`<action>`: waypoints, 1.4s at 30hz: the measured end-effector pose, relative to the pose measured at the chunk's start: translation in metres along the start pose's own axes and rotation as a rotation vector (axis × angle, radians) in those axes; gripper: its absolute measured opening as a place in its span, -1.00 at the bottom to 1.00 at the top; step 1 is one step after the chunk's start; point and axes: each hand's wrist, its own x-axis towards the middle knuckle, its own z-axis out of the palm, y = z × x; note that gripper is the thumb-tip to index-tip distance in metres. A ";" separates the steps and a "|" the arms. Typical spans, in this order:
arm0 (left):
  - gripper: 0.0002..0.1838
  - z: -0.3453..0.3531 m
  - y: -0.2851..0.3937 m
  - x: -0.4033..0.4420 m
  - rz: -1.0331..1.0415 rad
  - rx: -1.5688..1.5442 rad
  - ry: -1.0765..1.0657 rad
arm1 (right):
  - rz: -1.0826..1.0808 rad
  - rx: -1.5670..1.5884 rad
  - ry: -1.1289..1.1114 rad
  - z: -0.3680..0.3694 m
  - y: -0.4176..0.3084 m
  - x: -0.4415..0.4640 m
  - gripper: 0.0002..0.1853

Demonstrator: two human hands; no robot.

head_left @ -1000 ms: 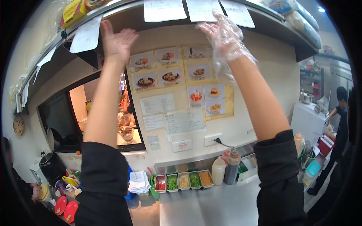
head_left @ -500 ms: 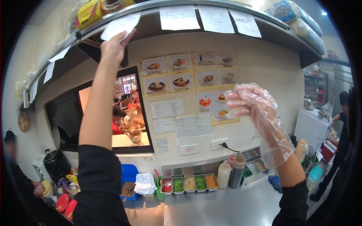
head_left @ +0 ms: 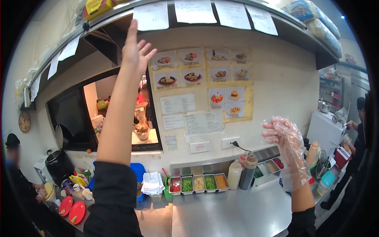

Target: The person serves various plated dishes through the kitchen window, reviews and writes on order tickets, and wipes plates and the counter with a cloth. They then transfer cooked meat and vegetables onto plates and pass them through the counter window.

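Already slips (head_left: 151, 16) hung from the shelf (head_left: 292, 37), seemingly placed; what remained, I couldn't tell. My empty left hand (head_left: 136, 55) spread beside one; my gloved, empty right hand (head_left: 286, 134) curled loosely, well apart.

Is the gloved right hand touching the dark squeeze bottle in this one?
Apart. The head view shows the gloved right hand above and to the right of the dark squeeze bottle, with wall visible between them.
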 end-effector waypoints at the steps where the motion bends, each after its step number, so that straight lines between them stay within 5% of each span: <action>1: 0.11 -0.010 0.004 -0.029 0.062 0.038 -0.025 | 0.006 0.007 0.001 -0.003 0.006 -0.008 -0.70; 3: -0.34 -0.026 0.017 -0.102 0.053 0.074 -0.030 | 0.061 0.035 -0.034 -0.014 0.027 -0.026 -0.66; 6: -0.49 -0.084 0.008 -0.228 -0.010 0.197 -0.373 | 0.181 0.032 -0.121 -0.030 0.076 -0.060 -0.65; 9: -0.49 -0.142 -0.013 -0.363 -0.902 0.462 -0.374 | 0.383 0.066 -0.319 -0.037 0.154 -0.088 -0.64; 10: -0.42 -0.173 -0.036 -0.434 -0.887 0.851 -0.321 | 0.489 0.034 -0.395 -0.030 0.179 -0.100 -0.65; 12: -0.31 -0.159 -0.022 -0.545 -1.294 1.971 -0.661 | 0.603 0.141 -0.602 -0.001 0.222 -0.139 -0.69; 13: -0.31 -0.143 -0.008 -0.573 -1.392 1.961 -0.547 | 0.651 0.157 -0.707 0.018 0.231 -0.157 -0.69; 15: -0.07 -0.098 0.026 -0.637 -1.620 1.115 -0.206 | 0.837 0.123 -1.026 0.055 0.239 -0.215 -0.72; 18: -0.12 -0.035 0.044 -0.750 -1.654 1.101 0.155 | 1.134 0.386 -1.518 0.089 0.236 -0.323 -0.74; 19: -0.16 -0.021 0.042 -0.801 -1.649 1.228 0.254 | 1.087 0.243 -1.698 0.094 0.218 -0.360 -0.73; 20: -0.21 0.017 0.057 -0.798 -1.813 1.173 0.435 | 0.679 0.106 -2.026 0.105 0.198 -0.387 -0.71; 21: -0.31 0.047 0.066 -0.814 -1.746 1.222 0.590 | 0.189 0.038 -2.256 0.109 0.185 -0.412 -0.68; 23: -0.29 0.089 0.076 -0.854 -1.748 1.140 0.832 | -0.029 0.197 -2.482 0.108 0.170 -0.475 -0.66; 30: -0.28 0.164 0.085 -0.922 -1.343 1.162 1.468 | -0.491 0.636 -2.780 0.081 0.128 -0.599 -0.66; 33: -0.62 0.162 0.130 -0.954 -0.555 1.085 1.978 | -0.641 0.661 -2.815 0.089 0.112 -0.636 -0.67; 35: -0.70 0.162 0.190 -0.981 -0.027 1.435 2.213 | -0.694 0.655 -2.819 0.100 0.100 -0.657 -0.67; 36: -0.75 0.146 0.219 -1.025 0.574 1.040 2.256 | -0.682 0.615 -2.806 0.106 0.092 -0.668 -0.68; 42: -0.87 0.155 0.358 -1.057 0.983 0.827 2.357 | -0.570 0.597 -2.656 0.161 -0.009 -0.719 -0.73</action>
